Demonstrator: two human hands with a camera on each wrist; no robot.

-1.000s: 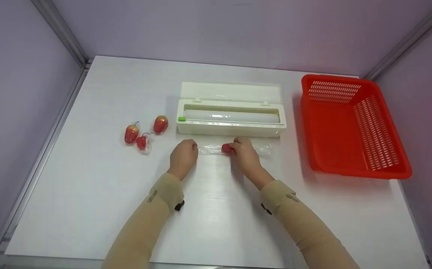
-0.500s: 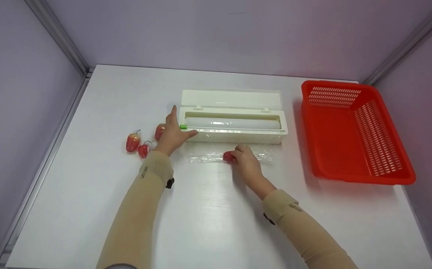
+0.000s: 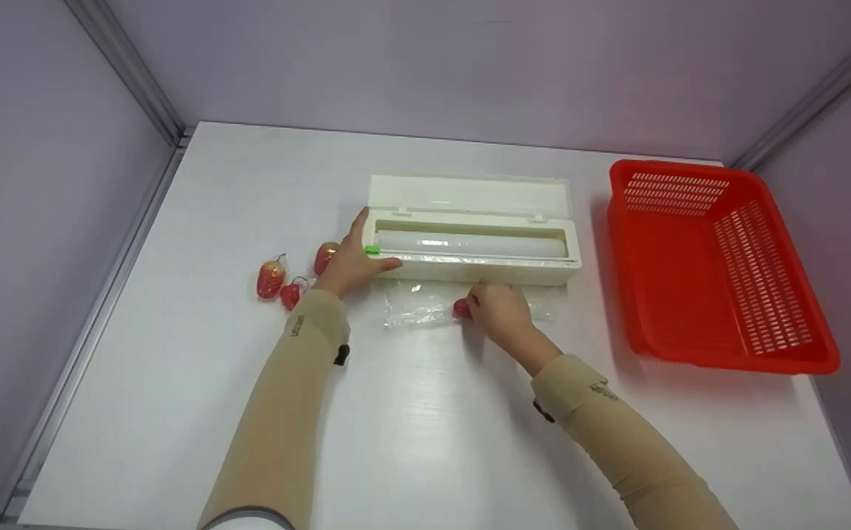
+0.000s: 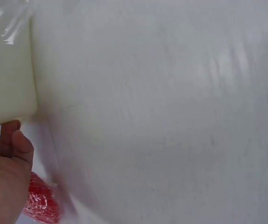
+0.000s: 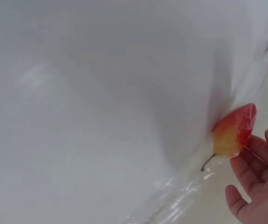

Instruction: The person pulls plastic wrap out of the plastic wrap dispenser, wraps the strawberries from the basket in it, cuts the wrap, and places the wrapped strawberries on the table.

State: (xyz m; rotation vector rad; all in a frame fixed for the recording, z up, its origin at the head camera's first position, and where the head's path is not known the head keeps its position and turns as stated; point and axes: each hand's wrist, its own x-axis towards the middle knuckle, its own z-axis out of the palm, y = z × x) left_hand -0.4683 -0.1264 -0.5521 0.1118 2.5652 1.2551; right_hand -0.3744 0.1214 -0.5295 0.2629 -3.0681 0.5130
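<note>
A white cling film dispenser [image 3: 470, 269] lies with its lid folded back and a roll inside. At its left end, my left hand [image 3: 355, 266] spans the box, thumb on the front face and fingers at the side. The left wrist view shows those fingers touching the box corner. In front of the box, a sheet of clear film [image 3: 418, 305] lies on the table. My right hand [image 3: 503, 308] pinches a small red-and-yellow fruit with a stem [image 5: 235, 131] on the film. A green slider [image 3: 372, 249] sits at the dispenser's left end.
Left of the dispenser lie three film-wrapped red fruits: one [image 3: 271, 279] outermost, a small one [image 3: 291, 296], and one [image 3: 326, 255] partly behind my left hand. A red plastic basket [image 3: 643, 346] stands on the right. Walls enclose the white table [image 3: 411, 442].
My left hand has left the film's left end and moved up and left to the dispenser's end. The film's left part now lies spread wider. My right hand stays at the fruit.
</note>
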